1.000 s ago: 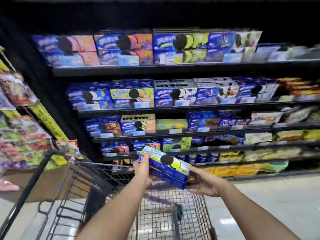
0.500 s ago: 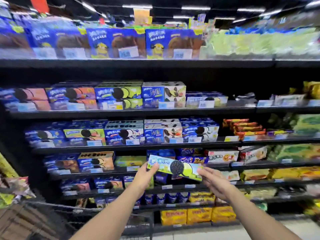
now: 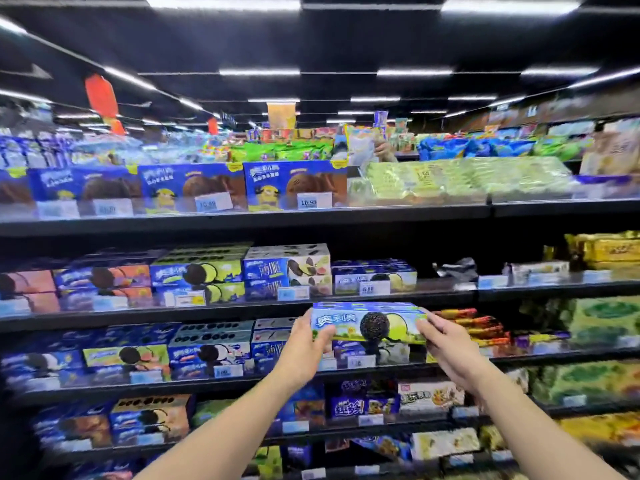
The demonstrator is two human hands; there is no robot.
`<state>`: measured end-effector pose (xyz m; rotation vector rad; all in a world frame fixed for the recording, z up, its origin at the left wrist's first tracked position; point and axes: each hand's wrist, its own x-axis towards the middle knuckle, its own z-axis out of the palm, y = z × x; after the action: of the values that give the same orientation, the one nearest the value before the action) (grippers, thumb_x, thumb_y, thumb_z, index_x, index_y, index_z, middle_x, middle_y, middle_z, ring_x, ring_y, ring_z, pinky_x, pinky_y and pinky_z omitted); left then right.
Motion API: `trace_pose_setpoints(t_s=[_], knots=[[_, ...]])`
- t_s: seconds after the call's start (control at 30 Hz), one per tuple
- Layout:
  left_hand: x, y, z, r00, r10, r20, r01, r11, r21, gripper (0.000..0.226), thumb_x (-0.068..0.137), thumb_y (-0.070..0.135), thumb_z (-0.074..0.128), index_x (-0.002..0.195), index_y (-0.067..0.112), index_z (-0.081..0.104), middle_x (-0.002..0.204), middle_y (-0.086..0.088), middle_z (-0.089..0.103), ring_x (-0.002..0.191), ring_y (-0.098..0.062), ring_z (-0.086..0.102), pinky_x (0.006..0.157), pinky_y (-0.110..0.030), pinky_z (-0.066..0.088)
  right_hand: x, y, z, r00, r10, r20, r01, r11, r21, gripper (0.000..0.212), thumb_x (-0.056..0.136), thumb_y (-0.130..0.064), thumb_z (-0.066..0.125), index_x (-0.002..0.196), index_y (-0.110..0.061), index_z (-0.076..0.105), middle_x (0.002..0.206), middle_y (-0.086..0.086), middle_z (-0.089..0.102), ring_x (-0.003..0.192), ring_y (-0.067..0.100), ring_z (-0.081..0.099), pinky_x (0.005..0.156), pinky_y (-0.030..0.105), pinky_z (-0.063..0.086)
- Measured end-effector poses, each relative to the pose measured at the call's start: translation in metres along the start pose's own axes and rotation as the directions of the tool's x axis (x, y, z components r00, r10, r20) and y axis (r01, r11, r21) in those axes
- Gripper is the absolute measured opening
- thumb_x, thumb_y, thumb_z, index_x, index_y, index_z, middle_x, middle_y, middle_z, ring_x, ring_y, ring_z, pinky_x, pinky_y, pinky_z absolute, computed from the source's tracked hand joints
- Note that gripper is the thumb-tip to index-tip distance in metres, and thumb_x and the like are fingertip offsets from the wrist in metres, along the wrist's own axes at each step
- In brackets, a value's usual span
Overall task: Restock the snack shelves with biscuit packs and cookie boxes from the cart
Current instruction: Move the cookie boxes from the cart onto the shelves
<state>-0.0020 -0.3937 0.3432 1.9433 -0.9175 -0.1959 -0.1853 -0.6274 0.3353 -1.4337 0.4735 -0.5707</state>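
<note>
The left hand [image 3: 304, 344] and right hand [image 3: 446, 344] squeeze the ends of the cookie box [image 3: 367, 322]. It looks light and stiff. Holding both ends seems best.

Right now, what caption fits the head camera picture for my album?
Left hand and right hand hold a cookie box up to the snack shelf.

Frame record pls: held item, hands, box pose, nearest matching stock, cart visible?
held item: cookie box, blue and green, printed front facing the camera
hands: left hand grips its left end; right hand grips its right end
box pose: roughly level, in the air, touching no shelf
position: just below the shelf edge of the second row from the top
nearest match: similar boxes on that shelf, directly above the held one
cart: not in view
</note>
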Motion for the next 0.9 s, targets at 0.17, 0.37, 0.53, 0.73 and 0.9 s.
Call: trace_pose_setpoints(t_s=[0.17,0.37,0.53,0.73,0.9], knots=[[0.042,0.026,0.016,0.994,0.11,-0.028,-0.11,0.994,-0.01,0.058,0.104,0.044,0.042,0.153,0.014,0.031,0.148,-0.007,0.04,0.141,-0.023,0.036,0.117,-0.043,0.032,0.027,-0.033,-0.01,0.997,-0.076,-0.024,0.075,0.996,-0.054,0.039,0.106,-0.016,0.044,0.145,-0.015,0.047,0.138,0.001,0.062,0.124,0.012,0.058,0.107,0.028,0.044],[0.09,0.045,0.033,0.99,0.134,-0.034,-0.136,0.989,-0.062,0.06,0.104,0.044,0.045,0.153,0.013,0.029,0.152,-0.008,0.04,0.142,-0.024,0.036,0.118,-0.045,0.032,0.057,-0.073,-0.034,0.985,-0.165,0.041,0.17,0.952,-0.253,0.061,0.093,0.006,0.059,0.144,-0.022,0.041,0.137,0.001,0.062,0.127,0.016,0.057,0.113,0.032,0.036],[0.124,0.06,0.044,0.978,0.208,-0.024,-0.205,0.974,0.094,0.082,0.099,0.042,0.059,0.16,0.022,0.009,0.157,0.0,0.035,0.143,-0.017,0.035,0.109,-0.024,0.027,0.087,-0.082,-0.062,0.979,-0.206,0.015,0.199,0.92,-0.339,0.079,0.09,0.008,0.064,0.156,-0.015,0.027,0.13,-0.015,0.057,0.108,-0.017,0.058,0.092,0.004,0.042],[0.168,0.072,0.06,0.986,0.162,0.028,-0.161,0.911,0.381,0.078,0.095,0.048,0.062,0.158,0.032,0.019,0.147,-0.014,0.042,0.128,-0.03,0.05,0.092,-0.03,0.042,0.137,-0.081,-0.09,0.975,-0.215,0.061,0.222,0.904,-0.366,0.083,0.089,-0.001,0.07,0.157,-0.02,0.026,0.131,-0.024,0.044,0.103,-0.02,0.051,0.075,0.002,0.043],[0.199,0.104,0.058,0.998,0.061,0.034,-0.069,0.783,0.618,0.058,0.091,0.046,0.069,0.13,0.007,0.049,0.116,-0.015,0.059,0.099,-0.029,0.059,0.074,-0.033,0.045,0.179,-0.07,-0.102,0.98,-0.19,0.065,0.197,0.853,-0.483,0.083,0.087,-0.009,0.075,0.156,-0.016,0.029,0.074,-0.023,0.046,0.062,-0.015,0.054,0.055,0.003,0.039]])
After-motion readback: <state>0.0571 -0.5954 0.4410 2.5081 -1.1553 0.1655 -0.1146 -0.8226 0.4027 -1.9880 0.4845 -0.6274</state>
